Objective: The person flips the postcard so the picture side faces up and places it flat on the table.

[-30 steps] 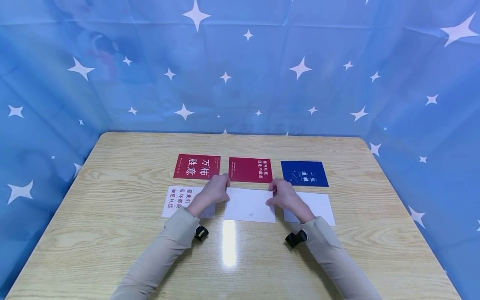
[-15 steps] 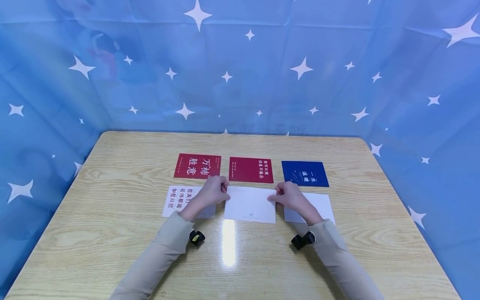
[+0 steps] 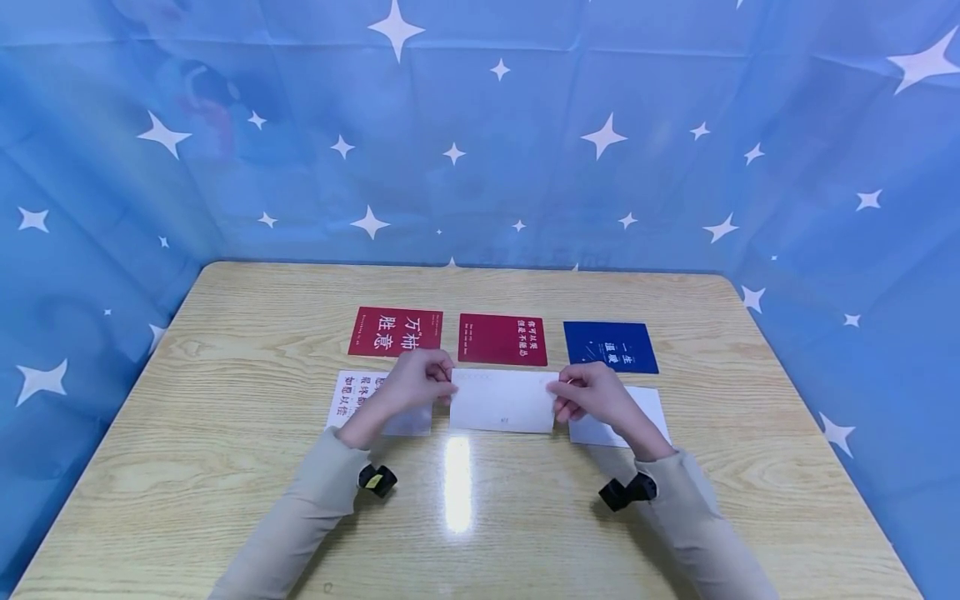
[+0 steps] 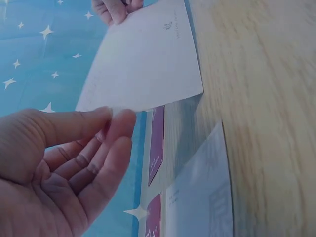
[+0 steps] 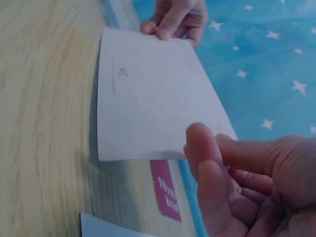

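Observation:
A white card (image 3: 502,402) with a small printed mark is held between both hands, its far edge tipped up off the table. My left hand (image 3: 420,383) pinches its left edge between thumb and fingers; in the left wrist view the thumb of that hand (image 4: 74,163) lies on the card's face. On the opposite side my right hand (image 3: 596,393) pinches the right edge, and the right wrist view shows the same grip, with the fingers (image 5: 203,148) behind the card (image 5: 143,98). Its near edge stays close over the wood.
Behind lie two red cards with white lettering, one left (image 3: 396,332) and one central (image 3: 502,340), and a blue card (image 3: 611,347) at right. A white lettered card (image 3: 352,404) lies partly under my left forearm, another white card (image 3: 651,408) by my right. A blue star-patterned curtain (image 3: 480,167) hangs behind the table.
The white card, flat on the table before, has been raised and tilted at its far edge. Both hands now pinch its sides, with the wrists turned and forearms spread slightly outward.

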### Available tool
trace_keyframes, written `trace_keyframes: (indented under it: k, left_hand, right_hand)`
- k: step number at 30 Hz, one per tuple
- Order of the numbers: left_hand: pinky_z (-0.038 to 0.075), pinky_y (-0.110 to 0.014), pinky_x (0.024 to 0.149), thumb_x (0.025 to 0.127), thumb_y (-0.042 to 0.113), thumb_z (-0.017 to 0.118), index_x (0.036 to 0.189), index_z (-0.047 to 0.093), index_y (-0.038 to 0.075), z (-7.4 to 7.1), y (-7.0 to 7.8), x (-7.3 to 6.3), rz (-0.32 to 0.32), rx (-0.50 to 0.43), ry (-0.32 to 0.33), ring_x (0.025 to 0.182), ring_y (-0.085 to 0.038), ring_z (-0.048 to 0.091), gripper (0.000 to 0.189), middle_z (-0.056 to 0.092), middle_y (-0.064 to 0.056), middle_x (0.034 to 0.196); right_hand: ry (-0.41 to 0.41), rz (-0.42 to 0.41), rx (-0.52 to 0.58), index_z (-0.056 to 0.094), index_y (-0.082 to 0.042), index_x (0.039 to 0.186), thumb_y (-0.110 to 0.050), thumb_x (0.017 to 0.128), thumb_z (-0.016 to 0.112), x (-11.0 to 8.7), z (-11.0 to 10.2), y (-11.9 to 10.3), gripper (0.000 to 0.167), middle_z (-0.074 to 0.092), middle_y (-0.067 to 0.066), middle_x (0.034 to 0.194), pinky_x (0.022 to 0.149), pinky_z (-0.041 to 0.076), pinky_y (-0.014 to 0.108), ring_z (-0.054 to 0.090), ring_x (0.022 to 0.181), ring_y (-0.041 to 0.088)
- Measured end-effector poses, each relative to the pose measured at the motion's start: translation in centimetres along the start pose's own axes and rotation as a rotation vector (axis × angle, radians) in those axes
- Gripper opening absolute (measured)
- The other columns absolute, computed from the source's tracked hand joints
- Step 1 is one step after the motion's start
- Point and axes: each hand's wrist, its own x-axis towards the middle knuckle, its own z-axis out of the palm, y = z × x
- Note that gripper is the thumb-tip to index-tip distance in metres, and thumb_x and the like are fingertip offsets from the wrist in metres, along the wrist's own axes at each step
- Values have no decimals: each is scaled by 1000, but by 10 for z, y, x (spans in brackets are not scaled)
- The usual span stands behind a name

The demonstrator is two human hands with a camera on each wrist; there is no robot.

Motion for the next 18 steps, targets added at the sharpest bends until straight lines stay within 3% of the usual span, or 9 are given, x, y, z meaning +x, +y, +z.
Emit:
trace_keyframes:
  k: [3,9,15,18]
  left_hand:
    - [53,-27,64,79,-2,71,81,61,-2,-5,4,-5,6,-37,-4,66,-20,65,10,64,-7,71]
    - [53,-28,66,78,5,74,82,66,0,-11,-4,-7,44,-103,-36,69,-19,65,10,66,-6,74]
    - [54,-28,71,81,6,71,88,68,-2,-14,-9,-10,90,-177,-77,78,-33,66,12,69,-10,81]
    - [54,-29,75,84,5,67,94,67,-4,-14,-12,-12,99,-236,-101,84,-39,65,13,69,-13,89]
  right_hand:
    - [-8,-6,76,62,7,88,-12,90,63,-5,-3,-2,19,68,14,74,59,56,35,68,63,25]
    - [-25,-51,186,61,13,93,-8,87,66,-10,-9,3,22,70,18,80,65,56,35,69,72,27]
    - [-42,-67,260,60,18,99,-3,86,65,-12,-10,10,25,70,18,84,72,54,40,70,76,22]
    - [-24,-62,244,62,17,100,-1,86,64,-13,-10,13,23,70,15,86,72,55,35,69,74,17]
